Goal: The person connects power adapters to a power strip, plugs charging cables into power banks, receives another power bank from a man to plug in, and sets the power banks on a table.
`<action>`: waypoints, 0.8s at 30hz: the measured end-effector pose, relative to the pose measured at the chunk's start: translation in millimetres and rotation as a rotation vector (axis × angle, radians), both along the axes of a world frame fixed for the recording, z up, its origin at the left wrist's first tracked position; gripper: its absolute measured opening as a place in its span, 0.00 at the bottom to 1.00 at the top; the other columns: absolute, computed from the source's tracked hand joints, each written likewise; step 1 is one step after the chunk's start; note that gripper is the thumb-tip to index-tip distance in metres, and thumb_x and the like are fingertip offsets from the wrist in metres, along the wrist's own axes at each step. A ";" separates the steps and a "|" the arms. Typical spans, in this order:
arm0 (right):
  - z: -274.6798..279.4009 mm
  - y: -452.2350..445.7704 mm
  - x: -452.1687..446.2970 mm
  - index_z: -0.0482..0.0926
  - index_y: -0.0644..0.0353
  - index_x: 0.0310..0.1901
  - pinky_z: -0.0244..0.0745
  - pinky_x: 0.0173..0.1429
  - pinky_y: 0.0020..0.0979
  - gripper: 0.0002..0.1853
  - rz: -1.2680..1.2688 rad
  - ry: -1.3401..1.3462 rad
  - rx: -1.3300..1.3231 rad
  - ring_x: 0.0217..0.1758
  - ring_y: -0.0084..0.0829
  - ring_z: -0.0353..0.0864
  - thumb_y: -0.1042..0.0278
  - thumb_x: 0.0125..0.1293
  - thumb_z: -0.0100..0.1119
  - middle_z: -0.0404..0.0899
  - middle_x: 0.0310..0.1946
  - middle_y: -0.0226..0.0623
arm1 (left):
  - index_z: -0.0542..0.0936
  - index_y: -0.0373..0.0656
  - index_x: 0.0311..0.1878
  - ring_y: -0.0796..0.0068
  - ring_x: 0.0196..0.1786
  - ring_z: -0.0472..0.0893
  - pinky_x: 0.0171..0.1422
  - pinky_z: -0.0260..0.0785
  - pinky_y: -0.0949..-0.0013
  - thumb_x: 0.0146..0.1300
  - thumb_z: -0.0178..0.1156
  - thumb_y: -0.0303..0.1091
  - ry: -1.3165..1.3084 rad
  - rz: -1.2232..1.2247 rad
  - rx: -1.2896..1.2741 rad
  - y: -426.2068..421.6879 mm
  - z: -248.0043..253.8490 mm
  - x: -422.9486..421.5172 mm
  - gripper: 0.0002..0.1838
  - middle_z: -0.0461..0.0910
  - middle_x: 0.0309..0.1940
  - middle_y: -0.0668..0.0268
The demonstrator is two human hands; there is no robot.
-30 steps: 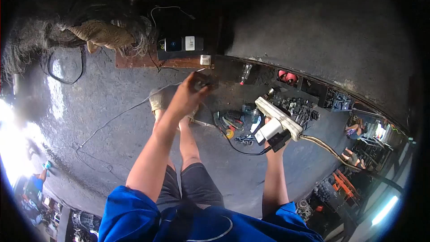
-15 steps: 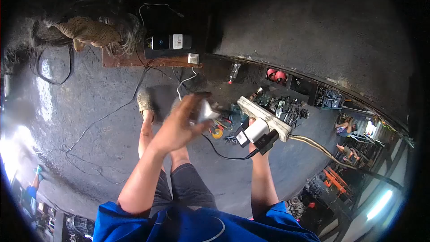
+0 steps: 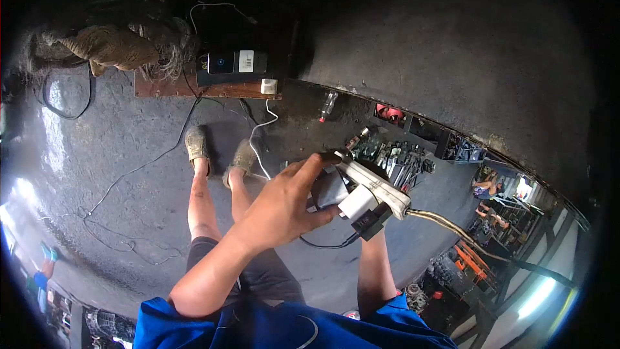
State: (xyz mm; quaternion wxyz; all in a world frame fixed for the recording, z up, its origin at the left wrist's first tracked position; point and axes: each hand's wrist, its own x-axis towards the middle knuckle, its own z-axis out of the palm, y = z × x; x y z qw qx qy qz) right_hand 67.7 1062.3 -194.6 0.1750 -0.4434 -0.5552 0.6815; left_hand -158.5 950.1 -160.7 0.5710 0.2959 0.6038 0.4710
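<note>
A white power strip (image 3: 371, 181) hangs above the floor, held from behind by my right hand (image 3: 374, 227), which is mostly hidden. A white adapter (image 3: 357, 201) and a black plug (image 3: 369, 222) sit in it; a black cord runs from the plug. My left hand (image 3: 287, 203) is closed round a white-and-grey adapter (image 3: 329, 189) with a white cable (image 3: 257, 139), at the strip's left end beside the white adapter. Whether its prongs are in a socket is hidden.
A brown wooden board (image 3: 161, 88) bears a dark device (image 3: 223, 63) and a small white box (image 3: 268, 86). A bottle (image 3: 328, 106), metal tools (image 3: 399, 165) and loose cords (image 3: 123, 181) lie on the floor. Other people (image 3: 487, 189) are at the far right.
My left hand has moved right and down with the adapter, up to the power strip. The strip has shifted slightly left and down in view. The white cable now hangs in plain sight.
</note>
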 end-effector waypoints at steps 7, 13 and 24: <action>17.5 14.0 -20.1 0.82 0.65 0.50 0.79 0.54 0.35 0.20 0.077 -0.188 0.159 0.50 0.34 0.84 0.66 0.55 0.71 0.84 0.48 0.42 | 0.68 0.45 0.70 0.57 0.56 0.80 0.61 0.72 0.62 0.56 0.67 0.27 -0.013 -0.017 0.050 4.3 -2.8 0.8 0.36 0.75 0.58 0.54; 27.5 19.7 -37.7 0.82 0.65 0.51 0.79 0.56 0.36 0.20 0.196 -0.124 0.281 0.51 0.36 0.84 0.66 0.57 0.70 0.84 0.49 0.43 | 0.68 0.46 0.71 0.57 0.63 0.75 0.66 0.70 0.62 0.55 0.65 0.24 -0.076 -0.023 0.109 0.3 -12.8 -8.0 0.37 0.72 0.61 0.52; 31.3 8.2 -14.5 0.78 0.68 0.55 0.78 0.56 0.35 0.25 0.059 -0.257 0.013 0.52 0.35 0.83 0.59 0.60 0.69 0.81 0.53 0.45 | 0.67 0.44 0.68 0.50 0.53 0.81 0.54 0.75 0.57 0.56 0.67 0.29 -0.065 0.137 0.028 11.8 -0.1 -0.2 0.35 0.77 0.51 0.48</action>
